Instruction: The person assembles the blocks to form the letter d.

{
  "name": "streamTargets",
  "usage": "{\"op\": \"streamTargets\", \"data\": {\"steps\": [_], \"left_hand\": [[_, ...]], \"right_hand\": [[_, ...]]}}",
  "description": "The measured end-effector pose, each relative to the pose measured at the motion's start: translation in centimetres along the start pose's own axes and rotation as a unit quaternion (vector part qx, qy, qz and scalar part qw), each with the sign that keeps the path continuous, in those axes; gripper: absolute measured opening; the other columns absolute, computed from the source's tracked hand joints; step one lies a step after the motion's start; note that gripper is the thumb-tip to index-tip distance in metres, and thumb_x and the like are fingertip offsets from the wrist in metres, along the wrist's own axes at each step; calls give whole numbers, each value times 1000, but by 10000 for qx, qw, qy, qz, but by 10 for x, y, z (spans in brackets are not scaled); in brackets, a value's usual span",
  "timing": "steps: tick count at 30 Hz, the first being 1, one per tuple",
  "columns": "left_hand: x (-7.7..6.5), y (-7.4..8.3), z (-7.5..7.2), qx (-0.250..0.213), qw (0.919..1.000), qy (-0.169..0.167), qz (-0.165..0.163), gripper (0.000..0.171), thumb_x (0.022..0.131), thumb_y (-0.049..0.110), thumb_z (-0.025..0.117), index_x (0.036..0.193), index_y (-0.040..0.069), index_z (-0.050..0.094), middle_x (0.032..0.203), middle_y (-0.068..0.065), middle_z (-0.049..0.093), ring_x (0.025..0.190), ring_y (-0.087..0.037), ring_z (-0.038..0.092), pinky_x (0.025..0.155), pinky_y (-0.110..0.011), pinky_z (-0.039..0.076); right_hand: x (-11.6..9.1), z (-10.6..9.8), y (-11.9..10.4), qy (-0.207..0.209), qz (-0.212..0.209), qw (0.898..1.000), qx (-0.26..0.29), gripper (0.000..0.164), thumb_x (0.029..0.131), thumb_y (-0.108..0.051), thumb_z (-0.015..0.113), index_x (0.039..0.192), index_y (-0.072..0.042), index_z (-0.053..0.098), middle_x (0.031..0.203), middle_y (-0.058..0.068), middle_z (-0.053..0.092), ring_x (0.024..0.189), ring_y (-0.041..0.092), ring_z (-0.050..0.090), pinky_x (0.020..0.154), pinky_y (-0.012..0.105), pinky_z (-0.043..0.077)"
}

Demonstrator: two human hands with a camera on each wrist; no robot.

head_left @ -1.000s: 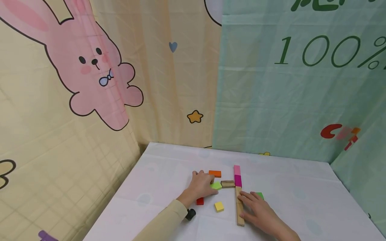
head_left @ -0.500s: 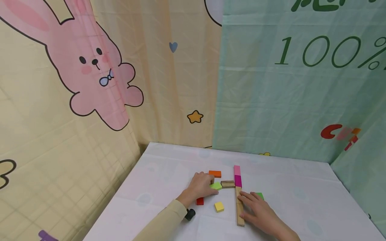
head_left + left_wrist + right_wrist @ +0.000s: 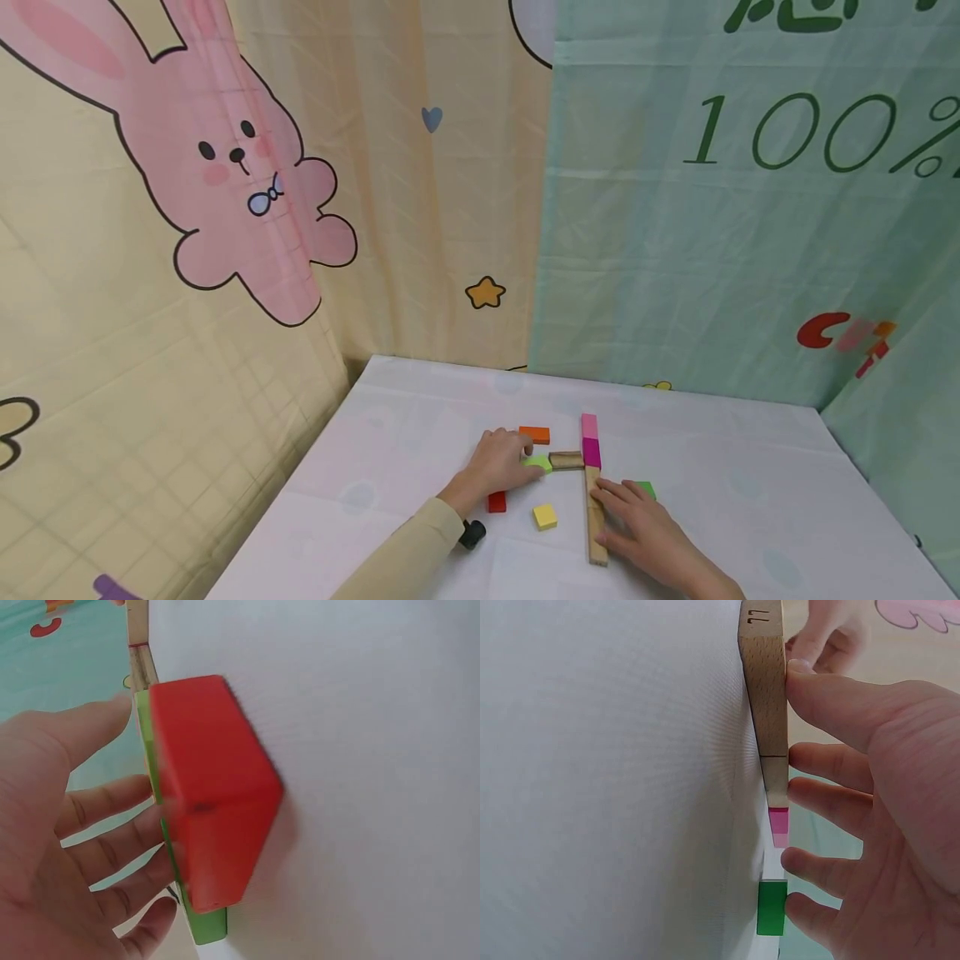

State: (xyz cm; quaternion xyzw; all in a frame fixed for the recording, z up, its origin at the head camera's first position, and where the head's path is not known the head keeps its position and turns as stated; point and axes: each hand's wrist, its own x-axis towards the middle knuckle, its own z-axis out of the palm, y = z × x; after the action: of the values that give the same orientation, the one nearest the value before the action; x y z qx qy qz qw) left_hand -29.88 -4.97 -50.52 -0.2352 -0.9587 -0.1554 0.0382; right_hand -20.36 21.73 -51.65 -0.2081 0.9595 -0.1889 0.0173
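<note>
2 lines of blocks meet on the white table. We see the longer line run away from the person: plain wooden blocks nearest, then a magenta block, then a pink block at the far end. From the left, a short wooden piece meets its side, and a lime block appears to touch that piece's other end.

The left hand lies over the lime block, thumb and fingers parted and loosely bent against it; how firmly they press, we cannot tell. The right hand is spread, fingertips touching the wooden blocks' right side and gripping nothing.

We judge the step in hand to be aligning the 2 lines. The next move seems to call for steadying the long line while the left hand eases off without dragging the lime block askew. We would watch the red block, just beside the left wrist. An orange block, a yellow block and a green block lie nearby.
</note>
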Motion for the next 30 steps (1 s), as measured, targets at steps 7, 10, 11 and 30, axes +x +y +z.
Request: {"op": "streamTargets", "data": {"steps": [7,10,11,30], "left_hand": [[7,-5,-8,-732,9967,67,-337,21,91,37,74,100,17,70,79,12,56,73,-11,50,66,-26,44],[12,-7,-10,-934,9947,109,-425,14,92,29,75,97,17,70,80,10,56,75,-12,50,64,-26,44],[14,-8,-11,-981,9942,135,-430,12,91,27,75,95,17,70,80,9,56,75,-13,49,63,-26,44],[46,-24,2,-1868,9811,-89,-489,29,90,20,77,118,17,72,110,0,63,98,-16,54,84,-31,50]], "right_hand": [[0,1,-1,-62,55,10000,33,71,86,-54,73,142,-14,58,147,5,51,132,41,42,99,66,39],[0,2,-1,-102,70,9999,51,71,86,-54,73,143,-14,58,148,5,50,133,43,42,99,67,38],[0,1,-1,-105,66,9999,48,71,86,-54,72,143,-14,58,148,5,50,133,43,42,99,67,38],[1,2,-1,-71,162,9998,49,71,86,-55,73,143,-16,57,148,4,50,133,39,43,101,66,38]]}}
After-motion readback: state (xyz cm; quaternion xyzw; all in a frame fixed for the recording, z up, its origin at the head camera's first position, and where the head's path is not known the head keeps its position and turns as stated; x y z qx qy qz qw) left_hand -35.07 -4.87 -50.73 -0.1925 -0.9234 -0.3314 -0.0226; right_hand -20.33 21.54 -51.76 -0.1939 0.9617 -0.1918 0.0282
